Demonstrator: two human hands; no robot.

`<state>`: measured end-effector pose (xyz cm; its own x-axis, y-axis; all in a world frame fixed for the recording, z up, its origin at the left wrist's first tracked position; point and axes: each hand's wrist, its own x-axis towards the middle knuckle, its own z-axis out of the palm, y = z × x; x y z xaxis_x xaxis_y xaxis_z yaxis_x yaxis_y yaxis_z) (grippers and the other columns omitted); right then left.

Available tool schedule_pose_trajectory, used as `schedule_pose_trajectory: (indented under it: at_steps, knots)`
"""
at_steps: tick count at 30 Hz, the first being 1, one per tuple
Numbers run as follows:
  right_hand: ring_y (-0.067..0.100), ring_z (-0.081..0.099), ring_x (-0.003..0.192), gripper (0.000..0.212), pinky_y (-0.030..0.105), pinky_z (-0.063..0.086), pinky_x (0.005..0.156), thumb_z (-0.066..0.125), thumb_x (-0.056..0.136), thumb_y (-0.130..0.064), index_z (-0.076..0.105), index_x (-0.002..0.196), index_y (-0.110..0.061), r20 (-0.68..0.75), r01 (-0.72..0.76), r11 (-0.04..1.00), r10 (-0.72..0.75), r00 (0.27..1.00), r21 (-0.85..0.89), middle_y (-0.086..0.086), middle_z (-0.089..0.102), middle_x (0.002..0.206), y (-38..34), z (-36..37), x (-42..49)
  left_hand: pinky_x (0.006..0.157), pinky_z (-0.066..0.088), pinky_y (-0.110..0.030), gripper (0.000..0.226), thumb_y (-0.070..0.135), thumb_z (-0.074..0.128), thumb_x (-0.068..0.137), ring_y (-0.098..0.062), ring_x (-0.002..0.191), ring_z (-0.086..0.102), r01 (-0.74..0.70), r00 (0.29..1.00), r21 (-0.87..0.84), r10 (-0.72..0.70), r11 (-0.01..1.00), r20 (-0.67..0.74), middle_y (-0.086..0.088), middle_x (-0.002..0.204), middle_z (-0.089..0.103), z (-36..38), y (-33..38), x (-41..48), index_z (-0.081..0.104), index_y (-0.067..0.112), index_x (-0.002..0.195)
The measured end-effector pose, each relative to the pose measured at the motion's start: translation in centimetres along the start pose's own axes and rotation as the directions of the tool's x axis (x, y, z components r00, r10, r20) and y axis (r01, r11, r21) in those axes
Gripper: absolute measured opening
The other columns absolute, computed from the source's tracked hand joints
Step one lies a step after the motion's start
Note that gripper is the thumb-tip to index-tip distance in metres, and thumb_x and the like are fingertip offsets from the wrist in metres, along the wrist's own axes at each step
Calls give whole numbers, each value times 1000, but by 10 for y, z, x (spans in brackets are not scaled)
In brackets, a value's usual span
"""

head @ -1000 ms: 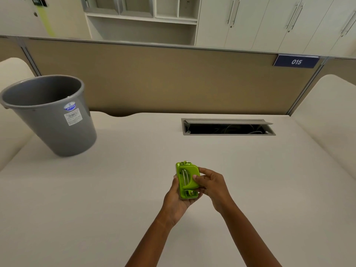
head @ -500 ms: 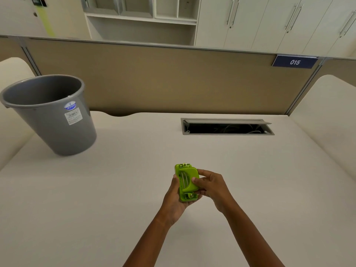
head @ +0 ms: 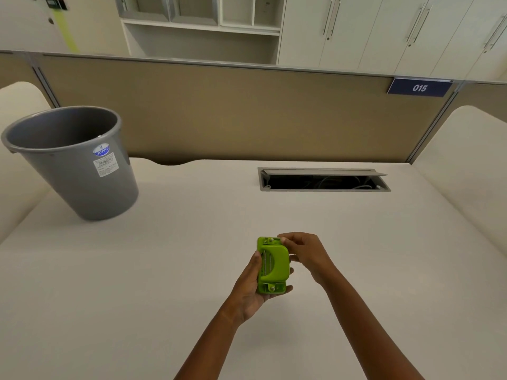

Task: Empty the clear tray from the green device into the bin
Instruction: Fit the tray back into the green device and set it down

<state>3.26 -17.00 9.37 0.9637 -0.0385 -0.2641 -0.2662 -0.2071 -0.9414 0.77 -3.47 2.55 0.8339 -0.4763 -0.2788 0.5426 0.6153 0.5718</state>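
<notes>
The left hand (head: 253, 283) has its grip closed around the small bright green plastic device (head: 273, 266), thumb on the left edge and fingers under it, holding it above the cream bench (head: 164, 270). The right hand (head: 304, 252) pinches the upper right side of the device with its fingertips (head: 284, 239). The clear tray cannot be made out on the device. The round grey plastic bin (head: 71, 160), with a white label, stands well apart at the far left of the bench.

Head view, down over desk (head: 164, 270)
</notes>
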Motion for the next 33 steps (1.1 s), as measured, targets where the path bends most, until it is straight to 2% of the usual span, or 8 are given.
schedule_pose_trajectory:
  at_steps: [4, 6, 13, 16, 20, 24, 28, 33]
  knots:
    - [26, 61, 89, 26, 38, 52, 91, 55, 89, -5, 63, 107, 11, 84, -64, 998, 65, 994, -9, 26, 66, 101, -4, -6, 4, 69, 60, -42, 46, 46, 36, 86, -24, 89, 73, 28, 1000, 33, -27, 999, -9, -8, 97, 76, -6, -1, -1, 59, 16, 113]
    - [28, 59, 93, 26, 39, 49, 96, 56, 88, -2, 62, 108, 14, 96, -97, 995, 96, 991, 6, 30, 64, 107, -5, -8, 6, 69, 60, -42, 45, 44, 29, 93, -24, 89, 73, 41, 999, 45, -40, 998, -18, -8, 97, 76, -8, -1, -2, 58, 16, 113]
    - [13, 55, 71, 28, 15, 50, 63, 55, 86, 1, 58, 110, 17, 177, -236, 967, 217, 960, 96, 7, 61, 76, -5, -12, 10, 70, 60, -40, 47, 46, 34, 87, -23, 92, 72, 58, 998, 94, -59, 994, 6, -5, 101, 76, -9, 2, -3, 59, 17, 114]
    - [11, 52, 68, 22, 16, 46, 62, 55, 87, 1, 62, 104, 13, 192, -292, 948, 265, 945, 127, 5, 59, 73, -5, -13, 10, 70, 60, -40, 46, 45, 30, 91, -22, 92, 72, 73, 997, 109, -74, 991, 3, -5, 102, 76, -11, 2, -4, 60, 17, 114]
    - [12, 50, 66, 18, 18, 44, 60, 54, 86, 4, 64, 72, -3, 158, -302, 944, 281, 947, 129, 6, 57, 72, -5, -11, 10, 68, 61, -38, 44, 43, 30, 93, -21, 85, 73, 65, 998, 155, -61, 986, -27, -5, 95, 77, -11, 0, -3, 62, 16, 110]
    - [11, 53, 67, 9, 17, 46, 60, 59, 84, 1, 67, 86, 4, 134, -222, 969, 207, 969, 108, 3, 61, 71, -4, -9, 6, 67, 60, -33, 42, 40, 30, 94, -18, 78, 73, 27, 997, 200, -13, 979, -70, -4, 88, 78, -13, 0, -2, 63, 16, 105]
    - [9, 65, 72, 16, 12, 55, 60, 55, 88, -4, 70, 83, -8, 245, -183, 960, 129, 961, 213, 0, 70, 75, -2, -11, 2, 61, 60, -28, 43, 38, 28, 96, -16, 72, 73, 9, 995, 170, 7, 985, -95, -3, 84, 78, -16, 3, -1, 63, 14, 104]
    - [9, 71, 71, 15, 16, 58, 64, 54, 89, -6, 69, 90, -6, 311, -198, 943, 110, 944, 267, 4, 72, 82, -6, -9, -2, 59, 60, -29, 44, 40, 27, 96, -17, 66, 73, 16, 992, 108, -2, 994, -125, -3, 78, 78, -19, 3, 1, 62, 14, 102]
